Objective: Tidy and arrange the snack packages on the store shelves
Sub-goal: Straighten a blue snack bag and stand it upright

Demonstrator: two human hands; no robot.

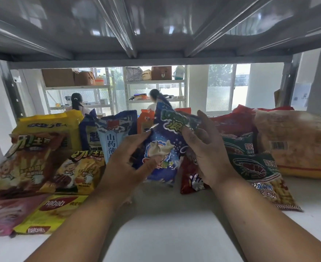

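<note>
Fingers of left hand (126, 163) and right hand (206, 157) pinch the blue snack bag (163, 148) by its side edges above the shelf (165, 220), likely light, crinkly and slippery (contents presumably crushable), so grip the seams.

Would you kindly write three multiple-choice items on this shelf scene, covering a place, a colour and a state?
1. Where does the yellow Nabati pack lie?
A. front left of the shelf
B. far right
C. on the shelf above

2. What colour is the snack bag being held?
A. orange
B. dark blue
C. white

3. How is that bag held?
A. lying untouched
B. by one hand
C. by both hands

Answers: 1 A, it lies flat at the front left; 2 B, its wrapper is dark blue; 3 C, the left hand and right hand grip its sides.
</note>
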